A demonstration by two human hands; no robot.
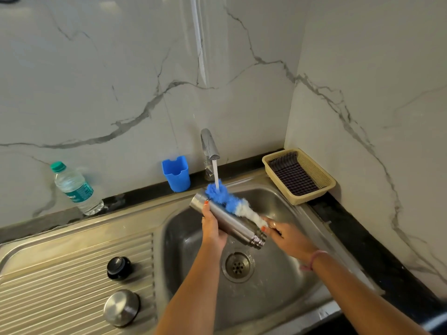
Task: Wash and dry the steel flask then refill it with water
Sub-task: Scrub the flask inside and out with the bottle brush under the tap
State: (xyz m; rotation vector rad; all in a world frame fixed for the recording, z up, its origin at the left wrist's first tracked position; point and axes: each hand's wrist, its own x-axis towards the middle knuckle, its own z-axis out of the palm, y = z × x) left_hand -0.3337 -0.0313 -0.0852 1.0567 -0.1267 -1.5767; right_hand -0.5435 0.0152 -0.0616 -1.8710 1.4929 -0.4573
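Over the basin of the steel sink (pixel 183 240), the left hand (pixel 212 229) grips the steel flask (pixel 229 220) around its body, fingers (pixel 206 202) curled over the far side. The flask lies tilted, its flat base up toward the back left and its threaded open neck down toward the right, above the drain (pixel 238 266). The right hand (pixel 287 234) holds the handle end of a bottle brush (pixel 232 201); its fingers are closed round the handle, though motion blur hides just how they sit. The brush lies along the upper side of the flask, outside it, with blue bristles at the far end and white ones nearer the hand. Water runs from the tap (pixel 210 146) straight onto the blue bristles. A pink band (pixel 314 258) circles the right wrist.

On the ribbed drainboard left of the basin sit a black inner stopper (pixel 119 267) and, nearer the camera, a steel cap (pixel 121 307), apart from each other. A blue plastic holder (pixel 176 173) stands on the dark desk (pixel 362 238) edge just left of the tap. Farther left, a clear water bottle (pixel 75 188) with a green cap stands against the marble wall. In the back right corner, a beige mesh basket (pixel 321 180) holds a dark checked cloth (pixel 294 176).
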